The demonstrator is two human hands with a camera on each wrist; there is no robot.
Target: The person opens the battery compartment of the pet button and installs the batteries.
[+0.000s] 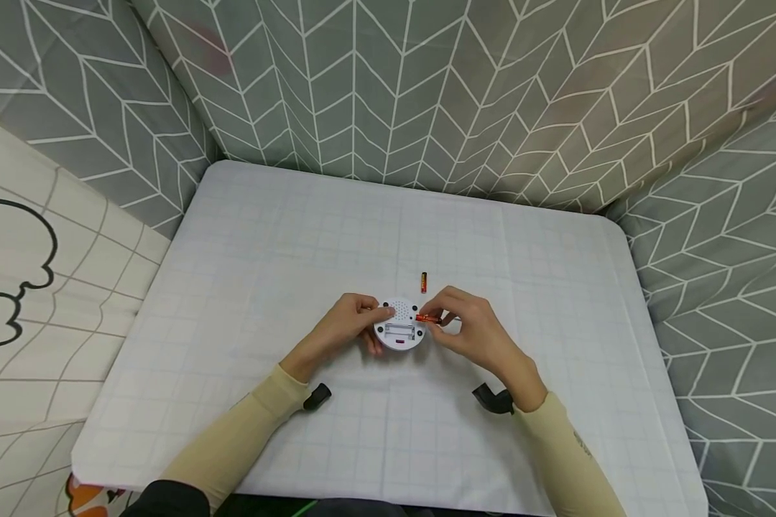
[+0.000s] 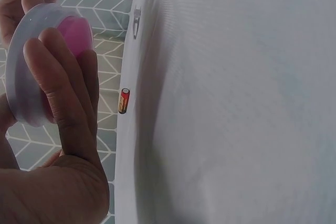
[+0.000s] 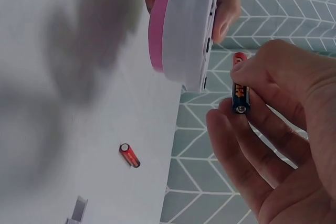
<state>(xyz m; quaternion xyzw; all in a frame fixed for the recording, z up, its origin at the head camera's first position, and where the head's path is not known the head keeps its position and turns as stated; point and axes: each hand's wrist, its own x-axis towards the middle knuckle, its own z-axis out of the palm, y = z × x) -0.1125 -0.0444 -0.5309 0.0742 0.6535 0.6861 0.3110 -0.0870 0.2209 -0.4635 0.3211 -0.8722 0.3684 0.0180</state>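
My left hand (image 1: 349,322) grips a round white device (image 1: 399,305) by its left edge, thumb on top and fingers beneath. Its upward face has speaker holes, dark feet and an uncovered battery compartment (image 1: 401,332); I see no battery in it. The pink opposite side (image 2: 77,35) shows in the left wrist view. Between thumb and fingers, my right hand (image 1: 468,323) pinches a red and black battery (image 3: 240,85), just right of the device. A second battery (image 1: 424,282) lies on the table beyond the hands.
The white-covered table (image 1: 284,237) spreads around both hands. A small greyish piece (image 3: 77,211) lies on it, its kind unclear. Patterned grey curtains (image 1: 388,93) hang behind the far edge and at the sides. Black wrist mounts (image 1: 493,399) stick out near the sleeves.
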